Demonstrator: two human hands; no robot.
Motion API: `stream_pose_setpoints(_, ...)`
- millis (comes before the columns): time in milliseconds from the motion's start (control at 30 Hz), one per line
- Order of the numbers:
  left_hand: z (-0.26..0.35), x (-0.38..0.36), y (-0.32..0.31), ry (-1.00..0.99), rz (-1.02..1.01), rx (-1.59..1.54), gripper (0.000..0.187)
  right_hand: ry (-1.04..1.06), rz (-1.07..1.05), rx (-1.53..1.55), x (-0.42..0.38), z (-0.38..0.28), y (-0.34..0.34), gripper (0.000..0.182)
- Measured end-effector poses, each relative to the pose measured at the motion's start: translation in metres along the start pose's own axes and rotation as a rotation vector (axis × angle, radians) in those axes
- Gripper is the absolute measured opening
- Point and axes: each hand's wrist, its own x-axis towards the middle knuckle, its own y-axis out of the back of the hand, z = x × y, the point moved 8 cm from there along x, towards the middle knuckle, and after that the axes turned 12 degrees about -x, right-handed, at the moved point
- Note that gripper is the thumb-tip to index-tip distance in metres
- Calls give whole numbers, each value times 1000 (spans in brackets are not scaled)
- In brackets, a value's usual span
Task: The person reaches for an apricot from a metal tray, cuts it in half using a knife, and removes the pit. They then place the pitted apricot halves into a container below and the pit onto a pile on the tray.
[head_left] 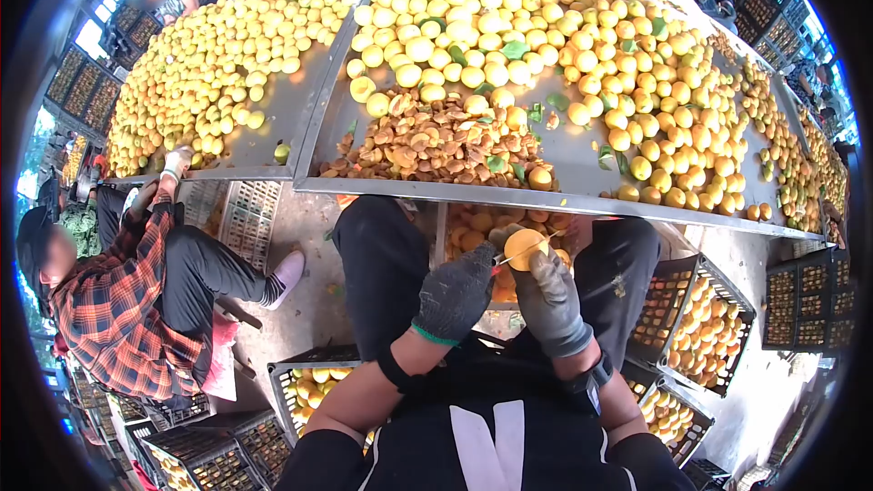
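Note:
Both my hands wear dark grey gloves and meet over my lap. My right hand (552, 302) holds a round yellow apricot (525, 246) at its fingertips. My left hand (455, 295) grips a small knife with a red handle (499, 262), its thin blade lying across the fruit. Just beyond my knees is a metal table (564, 164) heaped with yellow apricots (546, 27). A pile of brown pits and scraps (427, 141) lies near the table's front edge.
A seated person in a red plaid shirt (118, 309) reaches to a second fruit-covered table (282, 109) on the left. Black crates of halved apricots (696, 327) stand right of my legs, more crates (309, 386) at lower left. Other people stand at the far side.

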Motion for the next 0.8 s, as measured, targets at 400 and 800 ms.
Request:
stream_pose_setpoints(400, -8, -8, -16, -65, -10, -5, 34, -156, 126, -138, -8, 18, 17, 37)
stream_pose_setpoints(800, 13, 2, -10, 94, -255, 16, 66, -182, 66, -189, -3, 0, 23, 42)
